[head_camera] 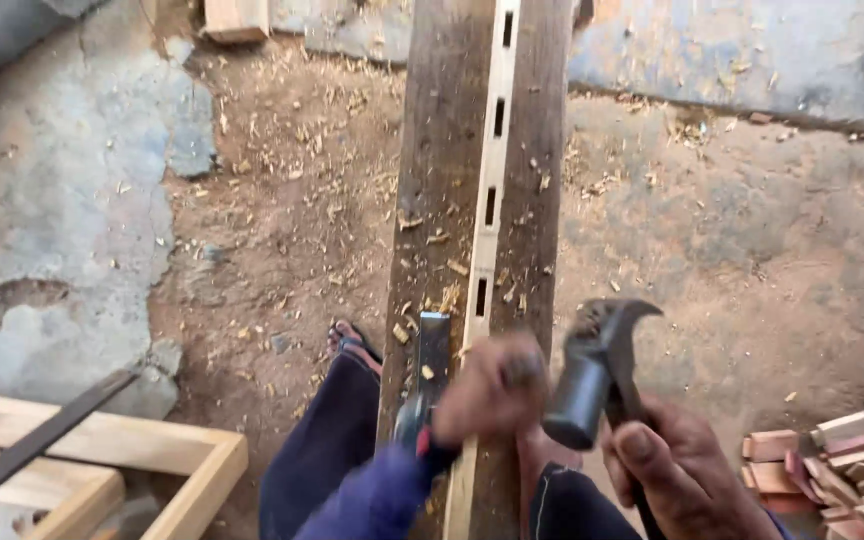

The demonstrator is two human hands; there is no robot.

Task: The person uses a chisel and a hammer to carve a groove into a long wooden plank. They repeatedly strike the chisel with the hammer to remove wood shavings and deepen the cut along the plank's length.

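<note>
A long dark wooden plank runs away from me, with a pale strip down its middle that has several narrow slots cut in it. My left hand, blurred, is closed around a chisel whose flat steel blade rests on the plank beside the strip. My right hand grips the handle of a claw hammer, its head raised just right of the left hand. My legs in dark trousers straddle the plank, and one foot in a sandal shows on the left.
Wood chips and shavings litter the plank and the dirt ground. A pale wooden frame with a dark metal bar across it lies at the lower left. Small cut wood blocks are stacked at the lower right. A concrete slab borders the far side.
</note>
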